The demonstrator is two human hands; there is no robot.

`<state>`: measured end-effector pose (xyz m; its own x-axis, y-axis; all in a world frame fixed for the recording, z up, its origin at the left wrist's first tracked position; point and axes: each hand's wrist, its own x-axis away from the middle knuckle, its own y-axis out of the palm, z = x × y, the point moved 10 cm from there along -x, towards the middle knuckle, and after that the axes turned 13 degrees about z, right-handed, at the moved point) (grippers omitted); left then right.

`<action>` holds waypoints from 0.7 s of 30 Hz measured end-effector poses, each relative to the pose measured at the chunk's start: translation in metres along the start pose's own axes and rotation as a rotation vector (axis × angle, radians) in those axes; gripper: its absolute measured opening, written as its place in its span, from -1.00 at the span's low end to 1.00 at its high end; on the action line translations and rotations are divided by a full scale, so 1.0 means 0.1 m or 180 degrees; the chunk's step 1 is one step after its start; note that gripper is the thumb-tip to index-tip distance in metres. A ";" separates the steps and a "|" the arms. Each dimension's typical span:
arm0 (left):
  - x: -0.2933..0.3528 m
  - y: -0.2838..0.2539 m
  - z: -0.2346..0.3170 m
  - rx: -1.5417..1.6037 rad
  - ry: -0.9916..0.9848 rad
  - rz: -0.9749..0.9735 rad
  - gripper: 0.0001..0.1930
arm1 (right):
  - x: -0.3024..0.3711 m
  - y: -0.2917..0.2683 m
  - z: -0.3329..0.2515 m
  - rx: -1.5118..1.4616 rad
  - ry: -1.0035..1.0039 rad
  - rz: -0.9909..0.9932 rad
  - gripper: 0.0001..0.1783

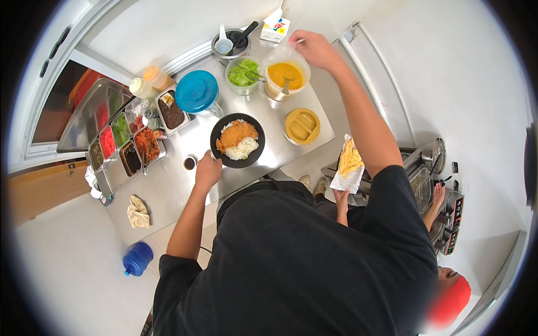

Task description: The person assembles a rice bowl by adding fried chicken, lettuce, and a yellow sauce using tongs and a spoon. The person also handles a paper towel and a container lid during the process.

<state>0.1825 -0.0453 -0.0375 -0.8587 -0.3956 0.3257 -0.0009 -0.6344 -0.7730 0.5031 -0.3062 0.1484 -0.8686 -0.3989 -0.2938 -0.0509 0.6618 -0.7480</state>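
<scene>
While the left grip point(208, 171), hold unclear, touches the round black bowl point(240, 163) near the steel desk's point(178, 201) front edge, the right grip point(315, 49) should lift its pinched translucent plastic cover point(278, 54) clear of orange sauce point(278, 73).

The T-shirt point(314, 252) is plain and black, with loose short sleeves point(178, 280). Beyond the T-shirt, forearms point(186, 229) and hands point(208, 171) are bare.

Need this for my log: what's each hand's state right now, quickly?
Left hand: curled at the black bowl; grip cannot be told.
Right hand: closed, pinching clear plastic film.
</scene>
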 end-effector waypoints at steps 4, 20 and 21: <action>-0.21 -0.48 1.51 0.1130 0.1438 0.1039 -0.20 | 0.01 0.49 -0.16 -0.0002 0.0060 -0.1104 -0.76; -2.08 0.10 1.98 0.0884 0.0227 -0.0008 -0.70 | 0.88 0.76 -0.02 0.0527 -0.0496 -0.1514 -0.77; -2.00 0.08 1.95 0.1033 0.0175 -0.0055 -0.67 | 0.79 0.73 0.03 0.0435 -0.0391 -0.1416 -0.81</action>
<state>0.4540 -0.1013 -0.0025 -0.8864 -0.3521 0.3004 0.1400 -0.8226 -0.5511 0.4322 -0.2915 0.0689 -0.7121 -0.7020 0.0104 -0.3320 0.3237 -0.8860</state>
